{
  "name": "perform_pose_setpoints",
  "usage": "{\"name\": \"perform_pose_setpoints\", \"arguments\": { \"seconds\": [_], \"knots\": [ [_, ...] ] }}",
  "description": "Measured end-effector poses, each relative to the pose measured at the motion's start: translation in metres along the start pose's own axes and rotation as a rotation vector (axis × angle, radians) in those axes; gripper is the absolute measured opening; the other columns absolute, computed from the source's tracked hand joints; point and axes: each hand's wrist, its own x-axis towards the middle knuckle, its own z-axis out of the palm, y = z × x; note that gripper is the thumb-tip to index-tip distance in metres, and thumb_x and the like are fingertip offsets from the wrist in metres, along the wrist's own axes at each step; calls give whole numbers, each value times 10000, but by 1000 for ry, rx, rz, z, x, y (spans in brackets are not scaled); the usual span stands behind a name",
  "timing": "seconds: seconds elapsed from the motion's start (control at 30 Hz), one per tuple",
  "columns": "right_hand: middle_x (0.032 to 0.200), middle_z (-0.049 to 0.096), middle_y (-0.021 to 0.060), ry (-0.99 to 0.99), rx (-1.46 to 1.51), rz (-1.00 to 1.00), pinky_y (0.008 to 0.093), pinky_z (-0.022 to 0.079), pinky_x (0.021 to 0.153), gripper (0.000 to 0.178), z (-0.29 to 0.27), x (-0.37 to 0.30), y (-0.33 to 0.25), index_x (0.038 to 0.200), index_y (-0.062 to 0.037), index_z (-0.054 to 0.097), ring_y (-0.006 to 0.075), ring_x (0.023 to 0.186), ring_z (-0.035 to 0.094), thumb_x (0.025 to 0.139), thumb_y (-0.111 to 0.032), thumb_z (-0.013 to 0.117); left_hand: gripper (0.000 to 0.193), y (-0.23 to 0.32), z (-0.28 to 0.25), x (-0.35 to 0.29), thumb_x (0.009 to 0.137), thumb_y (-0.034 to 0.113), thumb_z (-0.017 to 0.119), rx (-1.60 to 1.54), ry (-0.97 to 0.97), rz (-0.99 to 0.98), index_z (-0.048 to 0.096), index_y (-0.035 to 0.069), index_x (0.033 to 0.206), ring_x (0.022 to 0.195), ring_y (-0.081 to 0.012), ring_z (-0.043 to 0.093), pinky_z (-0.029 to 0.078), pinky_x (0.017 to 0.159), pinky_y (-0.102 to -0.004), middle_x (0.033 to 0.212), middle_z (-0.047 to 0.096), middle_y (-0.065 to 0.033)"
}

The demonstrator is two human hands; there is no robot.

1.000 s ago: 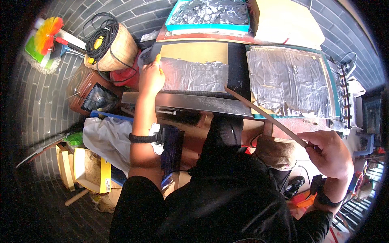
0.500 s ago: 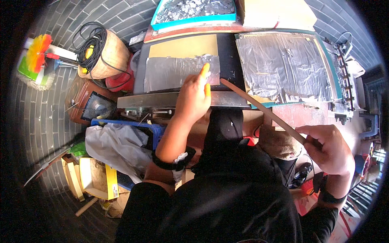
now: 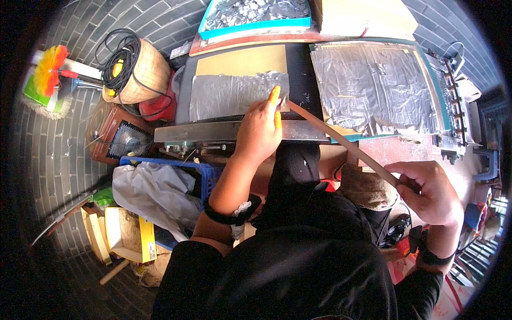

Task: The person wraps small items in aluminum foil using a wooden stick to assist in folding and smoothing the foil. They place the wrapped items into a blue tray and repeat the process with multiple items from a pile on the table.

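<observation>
My right hand (image 3: 429, 192) is closed around the lower end of a slim wooden stick (image 3: 352, 148). The stick slants up and leftward over the bench, its far tip close to my left fingers. Orange-yellow covers sit on the thumb and a finger of my left hand (image 3: 258, 130). That hand hovers at the right part of a crinkled silver sheet (image 3: 229, 97), finger stretched out and thumb apart. A small silvery bit (image 3: 283, 101) shows between these fingers and the stick tip; whether it is gripped is unclear. Under the silver sheet lies tan paper (image 3: 242, 57).
A blue-rimmed tray (image 3: 256, 25) of silver flakes stands behind, beside a pale board (image 3: 368, 18). Right of the sheet lies a large silver-covered stack (image 3: 376, 85). Cable (image 3: 114, 69) hangs on a wooden bucket (image 3: 148, 74). A metal bar (image 3: 197, 132) edges the bench.
My left hand has shifted slightly right and toward me, closer to the stick tip. A silvery bit now shows there. My right hand and the stick have moved slightly.
</observation>
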Motion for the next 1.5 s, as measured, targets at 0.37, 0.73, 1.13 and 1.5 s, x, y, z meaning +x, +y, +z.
{"name": "perform_pose_setpoints", "arguments": {
  "seconds": [0.37,0.73,1.13,1.5],
  "knots": [
    [720,608,158,19,44,-38,306,459,570,286,1,-2,1,1036,10,624,209,596,586,760,38,555,519,-1,1,-2,871,25,506,17,-3,-25,377,65,1372,929,-381,605,479,826,-442,1028,633,-215],
    [621,535,60,58,31,-172,225,387,485,319,6,-1,7,1055,52,610,68,534,478,753,104,523,525,3,-2,-1,870,24,509,9,-16,-47,375,68,1376,911,-370,607,484,818,-435,1024,628,-216],
    [764,620,188,136,-136,-58,358,482,618,298,-2,7,-8,1034,-9,627,315,669,621,757,55,537,449,15,-12,3,864,36,502,-7,-109,47,467,73,1310,930,-310,594,454,855,-394,1009,673,-96],
    [904,649,183,-32,-496,-218,416,503,754,387,-24,3,-14,1114,-39,620,358,828,619,733,-42,552,484,-79,-79,16,874,48,523,-55,157,-280,412,62,1346,912,-210,591,465,836,-317,1154,620,-135]
  ]
}}
